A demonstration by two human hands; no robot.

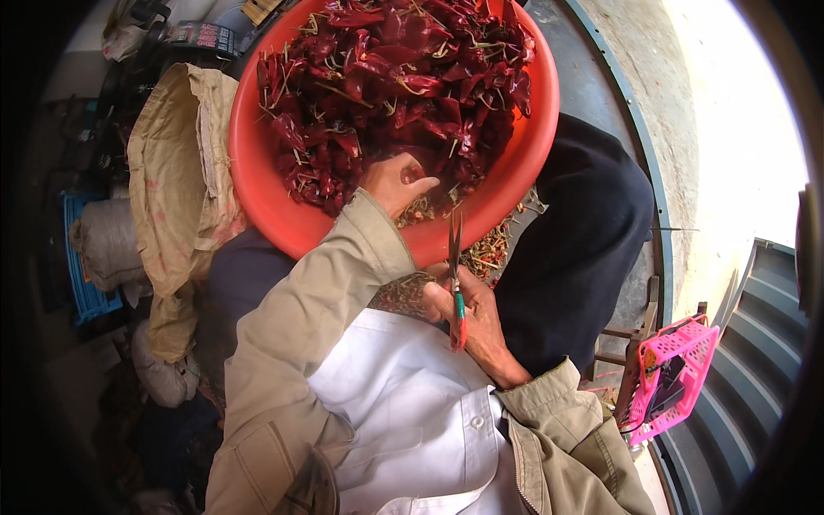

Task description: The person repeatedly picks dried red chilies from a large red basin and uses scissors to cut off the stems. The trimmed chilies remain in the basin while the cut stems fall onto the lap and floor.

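A large red plastic basin (257,215) lies across my lap, heaped with dried red chili peppers (399,71) that have pale stems. My left hand (389,183) reaches over its near rim into the peppers. The thumb sticks out to the side and the fingers curl down; a bit of red shows in the gap between them, and whether they grip it cannot be told. In front of my belly my right hand (476,315) holds scissors (458,283) with handles wrapped in red and green. Their blades point up past the basin's near rim, slightly apart.
Cut stems and red scraps (486,254) lie below the basin between my legs. At left stand an open tan cloth sack (170,174), a blue plastic crate (84,257) and a grey bundle (106,241). A pink plastic basket (676,380) with dark items hangs at right.
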